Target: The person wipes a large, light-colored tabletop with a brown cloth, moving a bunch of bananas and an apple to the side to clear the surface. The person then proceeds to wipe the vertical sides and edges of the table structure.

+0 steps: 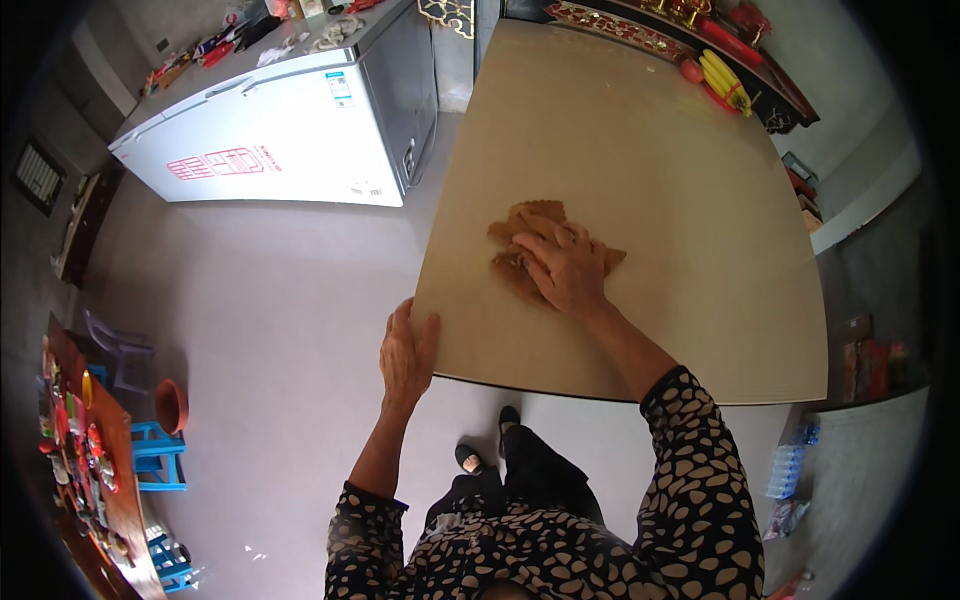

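The crumpled brown cloth rag (535,245) lies flat on the large beige smooth-topped table (680,200), in the near left part of the top, closer to the near edge than to the far edge and a short way in from the left edge. The right hand (565,270) rests palm-down on the rag, fingers spread and extended, pressing rather than gripping; no fold of cloth is pinched between the fingers. The left hand (405,350) sits at the near left corner of the table, fingers curled over the edge, bracing it.

Risks, judged from this position:

- Slip of the rag. The hand holds it by downward pressure alone. On a smooth top the cloth can bunch or slide out from under the palm, leaving parts of the surface missed.
- Overreach. The far edge and right edge are well apart from the person. Leaning that far shifts weight onto the braced left hand, and the table could shift on the smooth grey floor (270,290).
- Contact with stored items. A bunch of yellow bananas (722,80) and a red round fruit (691,71) lie at the far right corner. A wide sweep could push them off the edge.

The white chest freezer (280,130) stands beyond the left edge, apart from the table.
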Demonstrator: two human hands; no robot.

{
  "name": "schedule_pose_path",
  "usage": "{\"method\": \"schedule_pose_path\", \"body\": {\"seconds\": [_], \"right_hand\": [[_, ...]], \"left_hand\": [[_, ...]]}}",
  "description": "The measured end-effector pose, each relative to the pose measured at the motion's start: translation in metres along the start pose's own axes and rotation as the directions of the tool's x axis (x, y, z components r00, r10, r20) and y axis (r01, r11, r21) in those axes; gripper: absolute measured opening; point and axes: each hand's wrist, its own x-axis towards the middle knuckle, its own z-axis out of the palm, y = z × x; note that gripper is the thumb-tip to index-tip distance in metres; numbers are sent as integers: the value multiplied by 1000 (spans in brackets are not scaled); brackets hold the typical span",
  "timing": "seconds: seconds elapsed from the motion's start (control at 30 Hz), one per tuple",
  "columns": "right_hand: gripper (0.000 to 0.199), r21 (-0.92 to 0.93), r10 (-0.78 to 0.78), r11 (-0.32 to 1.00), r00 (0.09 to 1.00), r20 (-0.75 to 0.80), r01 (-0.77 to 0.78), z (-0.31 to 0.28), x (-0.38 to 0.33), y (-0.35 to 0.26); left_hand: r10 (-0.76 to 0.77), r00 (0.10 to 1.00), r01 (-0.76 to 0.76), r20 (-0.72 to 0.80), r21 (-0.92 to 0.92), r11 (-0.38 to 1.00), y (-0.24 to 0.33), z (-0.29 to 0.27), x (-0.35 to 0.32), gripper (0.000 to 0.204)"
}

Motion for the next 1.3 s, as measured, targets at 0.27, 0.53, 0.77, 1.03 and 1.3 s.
{"method": "schedule_pose_path", "body": {"seconds": [0.27,0.53,0.77,1.03,1.3], "right_hand": [[31,-24,111,994,994,14,-110,71,93,71],[32,-41,163,986,986,41,-162,118,167,114],[27,-43,288,957,958,13,-287,143,210,125],[25,-38,209,978,967,147,-205,117,169,52],[22,49,109,993,991,-74,-106,71,71,-71]], "left_hand": [[-17,1000,18,15,-40,999,8,1,7,36],[-12,1000,14,26,-103,995,11,-3,4,33],[-33,997,42,66,-148,988,8,-2,4,35],[-61,981,105,186,-237,966,-10,-6,6,44],[40,858,332,512,-613,717,-64,10,36,56]]}}
